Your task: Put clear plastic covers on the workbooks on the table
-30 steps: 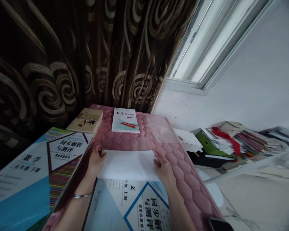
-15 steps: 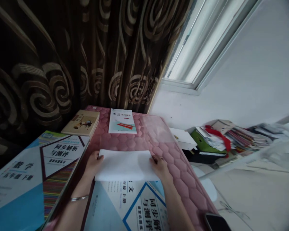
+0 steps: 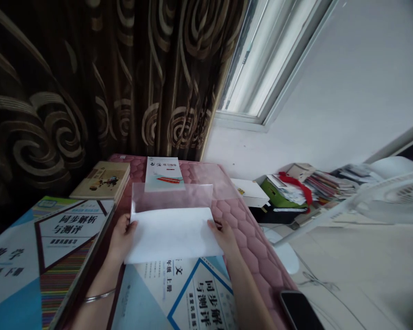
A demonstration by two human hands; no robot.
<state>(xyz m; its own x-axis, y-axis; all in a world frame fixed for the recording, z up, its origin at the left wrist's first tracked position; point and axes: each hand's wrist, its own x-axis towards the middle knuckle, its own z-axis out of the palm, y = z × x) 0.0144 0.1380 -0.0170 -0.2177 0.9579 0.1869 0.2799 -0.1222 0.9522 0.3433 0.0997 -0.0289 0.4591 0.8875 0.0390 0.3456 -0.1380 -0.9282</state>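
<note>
Between my two hands is a white sheet of paper (image 3: 174,233). A clear plastic sheet (image 3: 172,195) sticks out past its far edge; I cannot tell whether the paper lies inside it or against it. My left hand (image 3: 122,236), with a silver bangle on the wrist, pinches the left edge. The right edge is gripped by my right hand (image 3: 223,234), thumb on top. Underneath, nearer to me, lies a blue and white workbook (image 3: 158,293), its upper part hidden by the paper.
Left stand a stack of workbooks (image 3: 17,243) and a tan book (image 3: 101,181). A thin white booklet (image 3: 164,173) lies at the far end of the pink quilted cover (image 3: 261,259). A phone (image 3: 299,309) sits at the right edge. Beyond are a white fan (image 3: 399,192) and piled papers (image 3: 289,192).
The clear plastic beyond the paper's far edge now stands up more plainly. Both hands keep their hold on the paper. The view has turned a little to the right.
</note>
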